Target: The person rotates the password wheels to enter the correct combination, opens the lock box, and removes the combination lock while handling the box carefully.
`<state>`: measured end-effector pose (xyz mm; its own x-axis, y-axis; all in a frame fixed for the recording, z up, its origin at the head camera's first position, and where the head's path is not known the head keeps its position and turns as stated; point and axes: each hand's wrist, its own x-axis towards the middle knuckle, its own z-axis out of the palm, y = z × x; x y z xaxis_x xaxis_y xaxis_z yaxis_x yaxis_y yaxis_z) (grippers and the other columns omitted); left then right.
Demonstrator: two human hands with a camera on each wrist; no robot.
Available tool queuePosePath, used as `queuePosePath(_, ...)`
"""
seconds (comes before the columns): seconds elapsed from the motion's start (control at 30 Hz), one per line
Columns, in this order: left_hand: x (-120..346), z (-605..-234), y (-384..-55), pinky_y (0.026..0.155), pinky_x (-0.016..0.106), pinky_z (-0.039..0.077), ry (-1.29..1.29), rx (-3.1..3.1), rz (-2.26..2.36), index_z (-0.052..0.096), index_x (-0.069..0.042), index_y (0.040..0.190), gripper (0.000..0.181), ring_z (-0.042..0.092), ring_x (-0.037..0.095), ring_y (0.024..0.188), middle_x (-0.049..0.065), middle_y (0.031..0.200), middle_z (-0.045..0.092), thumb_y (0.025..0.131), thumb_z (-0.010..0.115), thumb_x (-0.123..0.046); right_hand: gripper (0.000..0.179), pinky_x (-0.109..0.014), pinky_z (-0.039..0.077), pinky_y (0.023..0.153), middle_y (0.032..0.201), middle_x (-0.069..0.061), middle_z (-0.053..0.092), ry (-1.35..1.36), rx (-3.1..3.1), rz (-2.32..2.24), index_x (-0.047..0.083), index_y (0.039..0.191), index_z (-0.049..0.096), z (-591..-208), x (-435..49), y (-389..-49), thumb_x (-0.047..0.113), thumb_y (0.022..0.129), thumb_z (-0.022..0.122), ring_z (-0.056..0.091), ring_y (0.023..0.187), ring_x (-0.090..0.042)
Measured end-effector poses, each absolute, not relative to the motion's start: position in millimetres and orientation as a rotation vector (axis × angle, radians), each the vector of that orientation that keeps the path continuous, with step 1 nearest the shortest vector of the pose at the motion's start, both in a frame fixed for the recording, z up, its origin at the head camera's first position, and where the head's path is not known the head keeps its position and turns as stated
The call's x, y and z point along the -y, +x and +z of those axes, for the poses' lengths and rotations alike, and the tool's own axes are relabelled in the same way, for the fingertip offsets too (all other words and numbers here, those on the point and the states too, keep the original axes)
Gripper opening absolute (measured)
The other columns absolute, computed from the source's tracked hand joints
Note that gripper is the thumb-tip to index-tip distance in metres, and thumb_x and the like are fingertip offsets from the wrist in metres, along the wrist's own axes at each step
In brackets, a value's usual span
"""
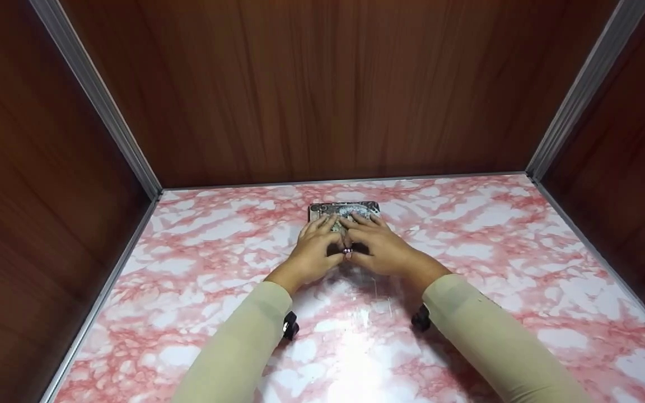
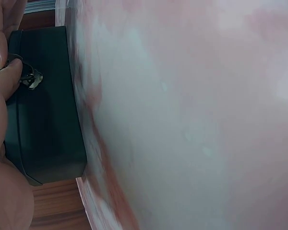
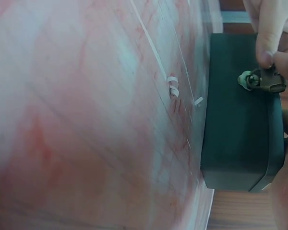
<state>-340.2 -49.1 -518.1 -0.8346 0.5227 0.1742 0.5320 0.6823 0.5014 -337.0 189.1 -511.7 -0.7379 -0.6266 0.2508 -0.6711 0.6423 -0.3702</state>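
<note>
A small dark green box (image 2: 50, 129) with a patterned lid (image 1: 350, 208) stands on the tabletop, its lid down. On its front face is a metal clasp (image 3: 272, 81), raised off the front in the right wrist view. My left hand (image 1: 312, 252) lies over the left part of the lid, its thumb and forefinger meeting at the clasp. From the right, my right hand (image 1: 387, 249) mirrors it, several fingers spread on the lid while the thumb and forefinger pinch the clasp. Both hands hide much of the lid.
The tabletop (image 1: 199, 319) has a red and white marbled surface with a bright glare near the front. Thin white curled strips (image 3: 173, 87) lie before the box. Dark wood panels (image 1: 328, 89) with metal edging enclose the back and sides.
</note>
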Motion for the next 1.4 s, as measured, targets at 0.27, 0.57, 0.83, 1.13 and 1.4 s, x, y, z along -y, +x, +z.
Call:
queuePosePath(0.27, 48.5, -517.0, -339.1, 0.147, 0.058, 0.004, -0.882, 2.876, -0.867, 0.073, -0.021, 0.102, 0.020, 0.017, 0.036, 0.179, 0.009, 0.189, 0.028, 0.104, 0.081, -0.039, 0.022, -0.081, 0.010, 0.139, 0.183, -0.010, 0.041, 1.093, 2.755, 0.689, 0.023, 0.120, 0.071, -511.5, -189.0, -337.0, 0.041, 0.109, 0.071, 0.028, 0.174, -0.046)
queuePosePath(0.57, 47.4, -519.0, -341.1, 0.147, 0.059, 0.005, -0.886, 2.866, -0.852, 0.074, -0.019, 0.103, 0.018, 0.021, 0.038, 0.178, 0.011, 0.188, 0.032, 0.104, 0.081, -0.035, 0.021, -0.079, 0.011, 0.140, 0.183, -0.008, 0.040, 1.085, 2.769, 0.707, 0.023, 0.121, 0.070, -510.3, -188.8, -335.9, 0.037, 0.106, 0.073, 0.027, 0.175, -0.044)
queuePosePath(0.83, 47.8, -517.5, -340.4, 0.147, 0.059, 0.005, -0.887, 2.865, -0.849, 0.073, -0.019, 0.102, 0.021, 0.021, 0.038, 0.178, 0.012, 0.188, 0.032, 0.104, 0.082, -0.039, 0.019, -0.082, 0.012, 0.138, 0.182, -0.011, 0.042, 1.089, 2.741, 0.701, 0.021, 0.118, 0.070, -510.3, -187.8, -335.8, 0.037, 0.106, 0.074, 0.030, 0.173, -0.047)
queuePosePath(1.13, 47.9, -518.1, -340.6, 0.147, 0.059, 0.004, -0.888, 2.863, -0.860, 0.074, -0.019, 0.102, 0.020, 0.020, 0.037, 0.178, 0.011, 0.188, 0.031, 0.103, 0.082, -0.038, 0.021, -0.081, 0.011, 0.139, 0.183, -0.009, 0.041, 1.085, 2.756, 0.693, 0.021, 0.120, 0.070, -510.1, -187.7, -335.9, 0.036, 0.105, 0.073, 0.029, 0.174, -0.045)
queuePosePath(1.4, 48.4, -518.0, -340.4, 0.147, 0.059, 0.005, -0.886, 2.873, -0.852, 0.073, -0.020, 0.101, 0.021, 0.019, 0.036, 0.179, 0.010, 0.188, 0.031, 0.104, 0.082, -0.039, 0.019, -0.080, 0.012, 0.140, 0.183, -0.008, 0.040, 1.084, 2.761, 0.675, 0.022, 0.119, 0.069, -510.9, -188.1, -336.4, 0.036, 0.107, 0.073, 0.028, 0.175, -0.044)
